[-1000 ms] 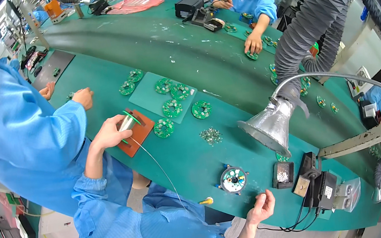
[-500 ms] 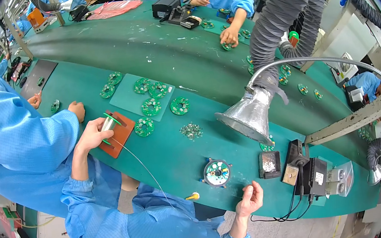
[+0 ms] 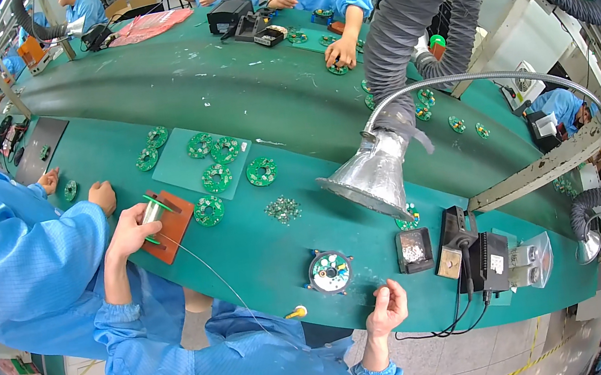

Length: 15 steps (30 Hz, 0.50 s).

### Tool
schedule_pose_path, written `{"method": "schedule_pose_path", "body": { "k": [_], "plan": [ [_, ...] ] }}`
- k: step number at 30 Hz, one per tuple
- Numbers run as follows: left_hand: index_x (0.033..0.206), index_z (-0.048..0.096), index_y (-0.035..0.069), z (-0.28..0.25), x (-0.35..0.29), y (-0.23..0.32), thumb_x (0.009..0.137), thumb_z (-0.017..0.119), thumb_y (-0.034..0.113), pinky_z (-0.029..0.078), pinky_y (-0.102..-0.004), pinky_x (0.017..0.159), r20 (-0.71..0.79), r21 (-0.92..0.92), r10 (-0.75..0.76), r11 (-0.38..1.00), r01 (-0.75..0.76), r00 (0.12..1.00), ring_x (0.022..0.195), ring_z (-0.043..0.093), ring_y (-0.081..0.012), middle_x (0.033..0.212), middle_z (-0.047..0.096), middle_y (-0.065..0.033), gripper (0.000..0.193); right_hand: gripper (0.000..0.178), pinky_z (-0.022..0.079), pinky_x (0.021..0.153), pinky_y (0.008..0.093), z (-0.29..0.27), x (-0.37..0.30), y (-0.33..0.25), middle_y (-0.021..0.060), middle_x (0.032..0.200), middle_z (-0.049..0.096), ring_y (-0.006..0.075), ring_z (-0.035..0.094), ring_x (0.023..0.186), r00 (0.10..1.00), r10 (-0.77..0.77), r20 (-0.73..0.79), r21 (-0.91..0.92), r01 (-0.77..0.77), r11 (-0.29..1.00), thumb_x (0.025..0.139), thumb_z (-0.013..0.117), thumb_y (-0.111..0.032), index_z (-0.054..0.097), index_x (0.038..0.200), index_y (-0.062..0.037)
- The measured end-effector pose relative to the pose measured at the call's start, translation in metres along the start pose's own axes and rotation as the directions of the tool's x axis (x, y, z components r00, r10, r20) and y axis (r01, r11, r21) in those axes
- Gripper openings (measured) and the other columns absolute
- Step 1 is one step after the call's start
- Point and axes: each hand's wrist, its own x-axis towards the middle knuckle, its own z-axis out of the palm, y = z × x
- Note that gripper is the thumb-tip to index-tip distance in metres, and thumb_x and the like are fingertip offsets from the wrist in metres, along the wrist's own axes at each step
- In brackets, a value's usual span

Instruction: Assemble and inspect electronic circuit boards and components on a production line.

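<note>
My left hand is closed around a solder wire spool with green flanges. The spool sits at a reddish-brown stand, and a thin wire runs from it down toward my lap. Over the front edge of the bench my right hand is raised, palm up, its fingers loosely bent and apart, and I see nothing in it. Nearest to it is a round circuit board in a dark ring fixture. Several green ring-shaped circuit boards lie beyond the spool, some on a pale green mat.
A metal fume hood hangs over the bench. A small pile of parts, a black tray, a soldering station and a yellow-tipped item are around. A co-worker's sleeve is close at left; others work across.
The whole view has shifted, so the bench things appear farther left. My left hand stays on the spool and my right hand stays near the bench's front edge.
</note>
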Motion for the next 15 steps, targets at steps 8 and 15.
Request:
{"method": "schedule_pose_path", "body": {
  "k": [8,15],
  "plan": [
    [0.089,0.058,-0.001,-0.004,0.003,-0.013,0.074,0.069,0.009,0.046,-0.0280,0.057,-0.015,0.021,-0.003,1.000,0.003,1.000,0.064,0.053,-0.0089,0.074,0.056,-0.0008,0.021,0.020,0.046,0.064,0.0213,0.000,0.001,0.001,0.0058,0.087,0.063,0.0091,0.056,0.070,0.999,-0.024,0.021,-0.004,0.024,1.000,0.092,0.062,-0.008,0.062,0.109,0.0038],
    [0.086,0.057,0.001,-0.002,0.000,-0.010,0.074,0.070,0.013,0.043,-0.0272,0.058,-0.011,-0.009,0.001,1.000,-0.001,1.000,0.066,0.050,-0.0086,0.075,0.054,0.0002,0.021,0.020,0.046,0.065,0.0215,0.000,0.000,0.000,0.0059,0.087,0.063,0.0092,0.056,0.071,0.999,-0.018,0.039,-0.008,0.018,1.000,0.092,0.061,-0.006,0.062,0.109,0.0040]
  ]
}}
